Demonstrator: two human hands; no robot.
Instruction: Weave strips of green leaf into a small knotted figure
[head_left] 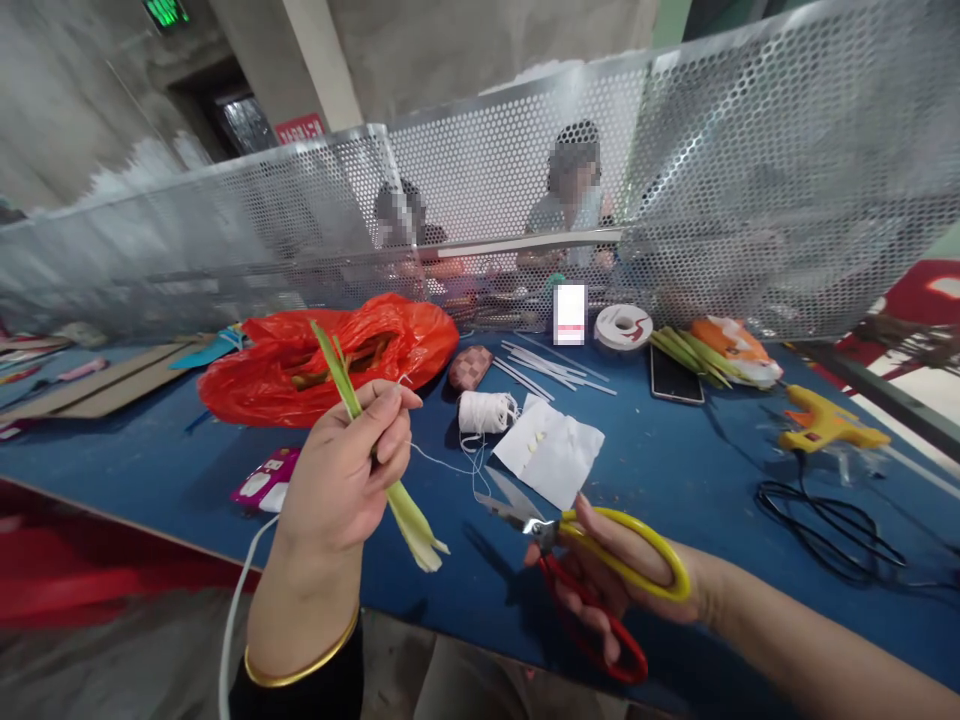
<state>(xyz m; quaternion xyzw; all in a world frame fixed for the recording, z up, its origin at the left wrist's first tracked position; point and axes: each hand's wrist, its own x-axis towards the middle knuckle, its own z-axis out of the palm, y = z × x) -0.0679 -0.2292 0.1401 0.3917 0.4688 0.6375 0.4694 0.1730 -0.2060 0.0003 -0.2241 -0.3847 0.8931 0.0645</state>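
Gripping one green stalk (409, 520) in the left hand (349, 470), wrapping it tightly about the middle and holding it slanted over the near part of the blue desk (675, 480). Trailing one white thread (446, 462) from that hand toward one white spool (486, 412). Holding one pair of scissors (538, 530) by its one yellow and one red loop in the right hand (600, 592), spreading the two blades apart. Facing, just past them, one white paper (566, 455) bearing small pale scraps (536, 440). Having farther back one brown checkered object (471, 368) and several white strips (559, 366), overlapping too much to count. Seeing rightward one white reel (606, 328) with red marking, too blurred for reading, one dark phone (679, 383), one bunch of green strips (690, 355), one orange-and-white bag (739, 345) and one yellow glue gun (829, 420). Seeing leftward one red plastic bag (255, 370) and one purple object (270, 475). Looking toward one perforated metal screen (480, 140), two people (576, 190) behind it, one red sign (300, 129) and one lit green sign (166, 12), reading neither.
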